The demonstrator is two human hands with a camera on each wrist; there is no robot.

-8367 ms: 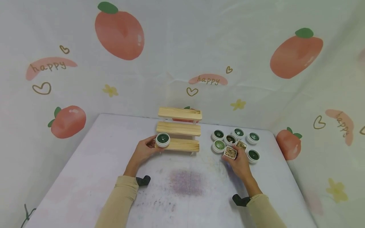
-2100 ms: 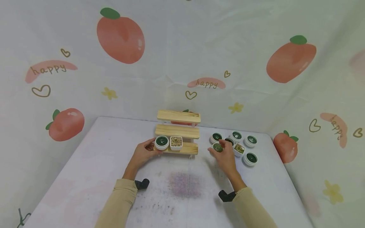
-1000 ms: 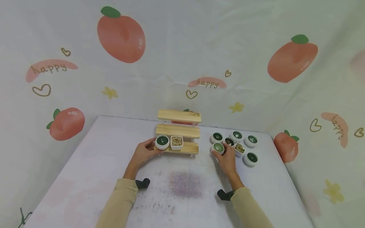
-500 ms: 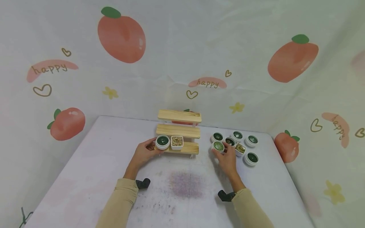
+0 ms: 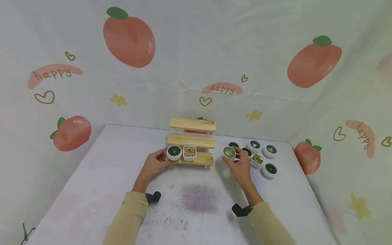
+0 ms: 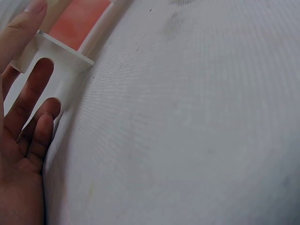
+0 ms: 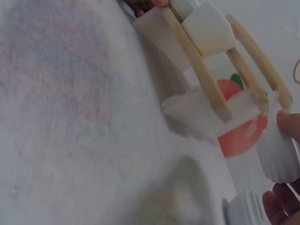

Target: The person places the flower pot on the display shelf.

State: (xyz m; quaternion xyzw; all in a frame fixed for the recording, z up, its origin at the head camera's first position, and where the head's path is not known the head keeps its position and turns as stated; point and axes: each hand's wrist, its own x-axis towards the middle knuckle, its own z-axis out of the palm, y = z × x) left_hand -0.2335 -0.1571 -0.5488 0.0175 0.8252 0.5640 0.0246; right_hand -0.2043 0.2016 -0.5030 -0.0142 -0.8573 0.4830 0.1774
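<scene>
Right of the wooden rack (image 5: pixel 191 140), my right hand (image 5: pixel 241 166) is pinching the light green pot (image 5: pixel 229 153) above the bench (image 5: pixel 199 224), fingers bent round its sides. At the left end of the rack's lowest shelf (image 5: pixel 204 159), my left hand (image 5: pixel 154 164) is holding the dark green pot (image 5: pixel 174 151) beside a square pot (image 5: pixel 190 152).
</scene>
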